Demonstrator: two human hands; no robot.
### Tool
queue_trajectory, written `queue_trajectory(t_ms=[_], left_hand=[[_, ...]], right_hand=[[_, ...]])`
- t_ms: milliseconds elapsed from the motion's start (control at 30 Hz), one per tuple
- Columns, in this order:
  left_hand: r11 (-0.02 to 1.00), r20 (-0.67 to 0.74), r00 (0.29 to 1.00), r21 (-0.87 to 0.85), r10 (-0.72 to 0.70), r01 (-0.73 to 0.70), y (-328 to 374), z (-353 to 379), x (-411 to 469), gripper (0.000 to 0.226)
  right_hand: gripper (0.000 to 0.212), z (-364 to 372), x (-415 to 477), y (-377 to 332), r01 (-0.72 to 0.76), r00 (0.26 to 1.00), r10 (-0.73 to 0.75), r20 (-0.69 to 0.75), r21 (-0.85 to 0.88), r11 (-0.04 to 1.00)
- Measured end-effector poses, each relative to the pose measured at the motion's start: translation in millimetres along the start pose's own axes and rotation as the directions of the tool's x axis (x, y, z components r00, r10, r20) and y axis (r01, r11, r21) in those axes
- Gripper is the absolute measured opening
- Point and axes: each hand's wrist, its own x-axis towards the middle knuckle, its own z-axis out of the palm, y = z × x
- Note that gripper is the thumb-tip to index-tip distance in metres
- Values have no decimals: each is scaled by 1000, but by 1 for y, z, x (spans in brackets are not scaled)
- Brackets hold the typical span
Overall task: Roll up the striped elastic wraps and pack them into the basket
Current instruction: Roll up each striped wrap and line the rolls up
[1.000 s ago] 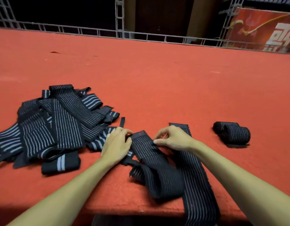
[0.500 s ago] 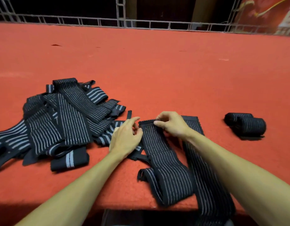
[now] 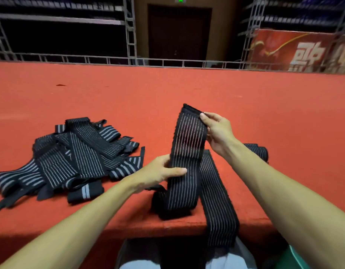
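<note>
I hold one black wrap with thin white stripes (image 3: 188, 140) lifted off the red surface. My right hand (image 3: 216, 131) pinches its top end, raised and tilted away from me. My left hand (image 3: 163, 171) grips the same wrap lower down, thumb across its front. Its lower part lies folded on the surface, and a long stretch (image 3: 218, 200) hangs over the front edge. A pile of unrolled striped wraps (image 3: 74, 158) lies to the left. Rolled wraps (image 3: 259, 152) sit behind my right forearm, mostly hidden. No basket is in view.
The red carpeted platform (image 3: 187, 90) stretches far ahead to a metal truss rail (image 3: 128, 61). Its front edge (image 3: 128, 228) runs just under my forearms. A red banner (image 3: 296, 51) stands at the back right.
Both hands lifted the wrap's end off the surface; before, they pressed it flat. My right hand rose higher. The camera tilted up, showing more of the background.
</note>
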Motion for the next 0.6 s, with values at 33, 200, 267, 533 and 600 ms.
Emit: queue_trajectory(t_ms=[33, 200, 267, 533, 600], left_hand=[[998, -6, 1000, 55, -2, 3, 5, 3, -5, 19], [996, -4, 1000, -92, 13, -14, 41, 14, -29, 15], [984, 52, 998, -179, 38, -28, 61, 17, -35, 17], [945, 106, 994, -327, 31, 5, 71, 27, -49, 17], [964, 151, 988, -258, -22, 60, 52, 28, -43, 19]], right_hand=[[13, 1, -4, -7, -5, 1000, 5, -2, 46, 999], [10, -1, -25, -37, -19, 997, 13, 70, 78, 997], [13, 3, -26, -45, -7, 995, 0, 96, 76, 997], [10, 5, -41, -52, 74, 984, -39, 172, -208, 975], [13, 1, -35, -42, 93, 986, -44, 163, -312, 945]])
